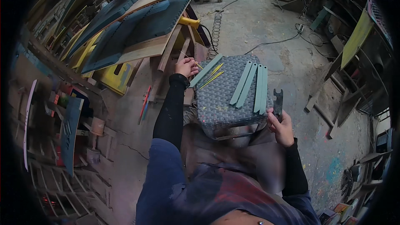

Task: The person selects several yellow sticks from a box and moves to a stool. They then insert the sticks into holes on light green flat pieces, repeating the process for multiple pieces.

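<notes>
In front of me stands a stool with a grey woven seat [216, 110]. My left hand [186, 67] is closed at the seat's far left corner, pinching a thin yellow stick [199, 65]. Beside it lies a pale green slat [207, 70], with several more thin yellow sticks [211, 80] to its right. Several pale green slats [251, 85] with pointed near ends fan across the right half of the seat. At the near right edge my right hand [281, 128] grips a flat dark piece with a notched top [278, 101], held upright.
Dark blue boards [137, 33] lean on wood at the far left, with a yellow tool [189, 21] at their edge. A coiled hose [216, 29] and cables [275, 42] cross the floor. Red and blue rods [145, 104] lie left. Scrap wood [341, 96] lines the right.
</notes>
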{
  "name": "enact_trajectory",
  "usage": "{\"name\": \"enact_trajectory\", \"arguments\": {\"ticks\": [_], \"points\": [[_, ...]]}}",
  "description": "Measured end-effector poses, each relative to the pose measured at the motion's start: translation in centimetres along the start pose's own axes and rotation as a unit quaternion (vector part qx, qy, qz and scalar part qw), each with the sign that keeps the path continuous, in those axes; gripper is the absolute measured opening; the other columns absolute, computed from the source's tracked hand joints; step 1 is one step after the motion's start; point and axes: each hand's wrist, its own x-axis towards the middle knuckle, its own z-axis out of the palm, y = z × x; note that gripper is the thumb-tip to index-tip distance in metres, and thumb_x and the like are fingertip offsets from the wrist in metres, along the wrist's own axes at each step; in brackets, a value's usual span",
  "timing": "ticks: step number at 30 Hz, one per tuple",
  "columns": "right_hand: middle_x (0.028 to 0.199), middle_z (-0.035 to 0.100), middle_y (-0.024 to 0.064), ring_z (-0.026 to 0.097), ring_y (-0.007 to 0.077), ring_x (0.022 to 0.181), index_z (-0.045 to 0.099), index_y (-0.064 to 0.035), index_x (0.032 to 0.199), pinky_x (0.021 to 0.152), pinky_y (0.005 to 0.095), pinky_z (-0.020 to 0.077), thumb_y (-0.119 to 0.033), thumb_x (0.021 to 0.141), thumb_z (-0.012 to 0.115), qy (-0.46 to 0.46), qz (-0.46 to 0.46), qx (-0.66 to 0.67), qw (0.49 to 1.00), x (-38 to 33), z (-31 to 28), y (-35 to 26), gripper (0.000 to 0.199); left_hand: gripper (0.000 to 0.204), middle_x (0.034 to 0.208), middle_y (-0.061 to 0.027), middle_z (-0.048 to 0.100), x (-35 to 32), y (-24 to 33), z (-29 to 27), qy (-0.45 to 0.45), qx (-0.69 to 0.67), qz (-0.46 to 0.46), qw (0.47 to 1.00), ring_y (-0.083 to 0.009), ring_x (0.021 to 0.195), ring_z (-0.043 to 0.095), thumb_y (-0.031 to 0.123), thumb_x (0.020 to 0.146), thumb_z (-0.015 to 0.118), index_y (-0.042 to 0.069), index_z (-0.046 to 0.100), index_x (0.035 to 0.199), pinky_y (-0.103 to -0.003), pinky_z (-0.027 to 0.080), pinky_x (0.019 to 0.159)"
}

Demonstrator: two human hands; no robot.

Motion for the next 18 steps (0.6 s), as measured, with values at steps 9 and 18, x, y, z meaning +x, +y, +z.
{"name": "enact_trajectory", "arguments": {"ticks": [9,18], "points": [[0.074,0.052,-0.003,0.041,0.0029,0.056,0.055,-0.0047,0.103,0.048,0.0183,0.0304,-0.014,0.092,0.062,0.019,0.003,-0.012,1.0,-0.4,-0.9,1.0,0.016,0.027,0.071,-0.0082,0.066,-1.1,0.7,1.0,0.063,0.309,0.028,0.949,-0.0137,0.058,0.062,0.026,0.086,0.068,-0.001,0.069,0.083,-0.028,0.051,0.054],[0.074,0.049,-0.0039,0.039,0.003,0.056,0.055,-0.0051,0.105,0.048,0.0184,0.0284,-0.013,0.093,0.06,0.024,0.009,0.004,1.0,-0.7,-1.1,1.5,0.015,0.032,0.075,-0.0138,0.07,1.5,-1.1,0.5,0.141,0.473,0.109,0.863,-0.0259,0.071,0.068,0.03,0.077,0.075,-0.002,0.072,0.076,-0.038,0.053,0.071]]}}
